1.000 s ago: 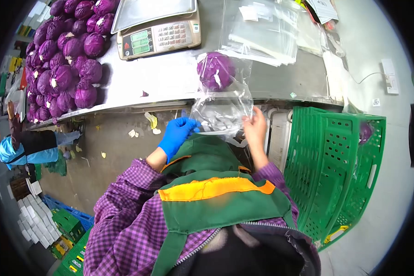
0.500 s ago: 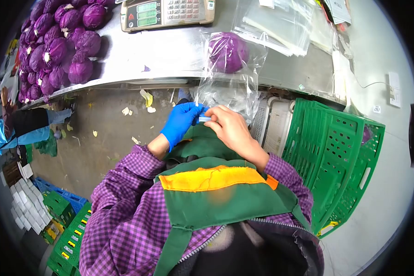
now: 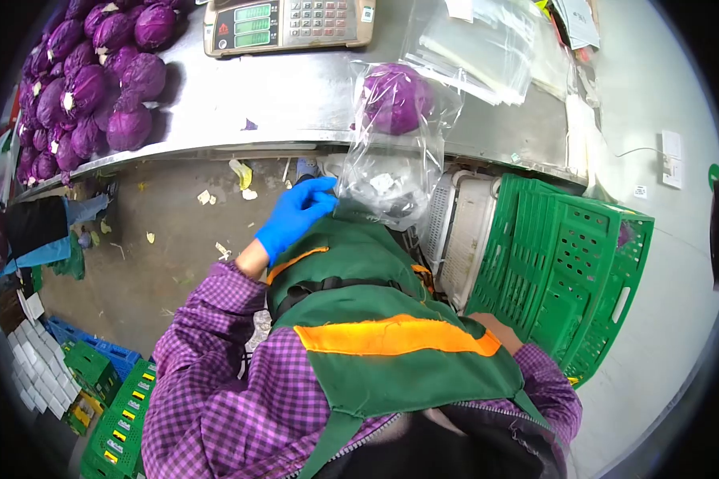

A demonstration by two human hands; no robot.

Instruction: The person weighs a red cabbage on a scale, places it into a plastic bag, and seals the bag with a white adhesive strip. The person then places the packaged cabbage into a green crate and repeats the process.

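My left hand [image 3: 297, 214], in a blue glove, is just left of the lower part of a clear plastic bag [image 3: 399, 172]. Its fingers point right, slightly apart, with nothing visible in them. A purple cabbage [image 3: 396, 97] sits inside the bag on the metal table, and the bag's loose end hangs over the front edge. My bare right hand [image 3: 497, 326] is low at the right side of the green apron [image 3: 351, 263]; its fingers are hidden behind the apron.
Many purple cabbages [image 3: 84, 89] are piled on the table [image 3: 287, 104] at left, beside a scale [image 3: 287, 25]. Flat clear bags [image 3: 475, 52] lie at the back right. Green crates [image 3: 567, 263] and a white crate [image 3: 463, 239] stand at right. Another person [image 3: 36, 231] is at far left.
My hands have separated: the right moved down and right to the apron's side, the left slightly left. The small pale blue item between them no longer shows. The view shifted slightly.
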